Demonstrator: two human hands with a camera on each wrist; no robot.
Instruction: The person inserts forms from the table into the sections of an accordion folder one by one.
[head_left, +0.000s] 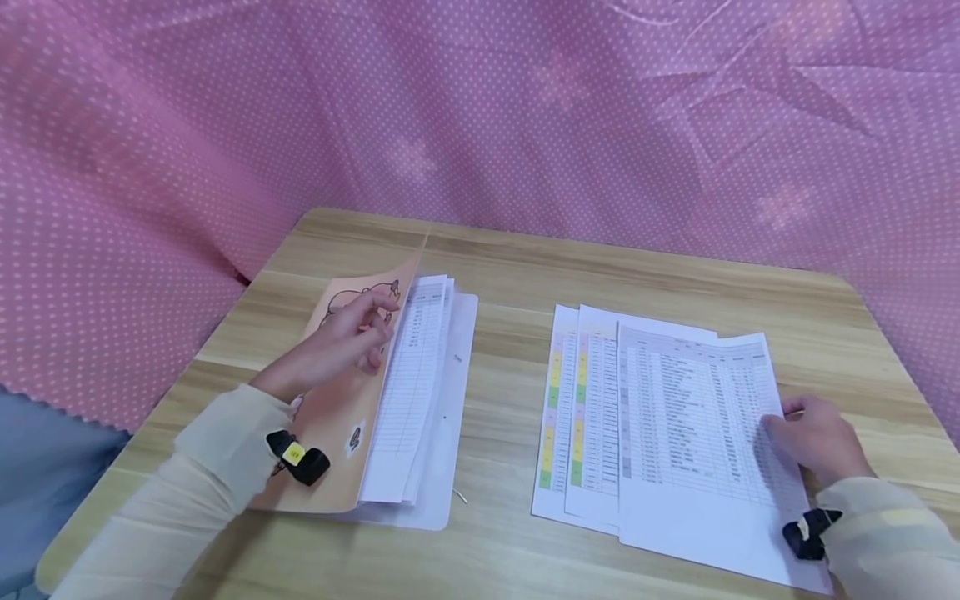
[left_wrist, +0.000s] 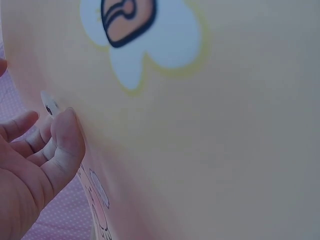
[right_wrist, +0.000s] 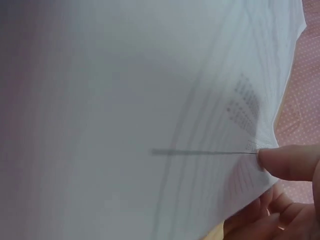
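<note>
On the left of the head view, a peach-coloured folder [head_left: 322,467] with cartoon drawings has its cover raised at a slant. Printed sheets [head_left: 408,400] show beneath it. My left hand [head_left: 345,342] lies against the cover's outer face, fingers loosely bent; in the left wrist view the thumb [left_wrist: 67,140] touches or nearly touches the cover [left_wrist: 210,150]. To the right, my right hand [head_left: 821,437] pinches the right edge of a printed table sheet [head_left: 697,417]. The right wrist view has the thumb [right_wrist: 290,162] on top of the paper [right_wrist: 125,100] and other fingers underneath.
Under the front sheet, more sheets with coloured columns [head_left: 551,417] stick out to the left. A small pale scrap [head_left: 460,497] lies on the wooden table [head_left: 495,400] between folder and papers. Pink dotted cloth [head_left: 480,108] hangs behind the table.
</note>
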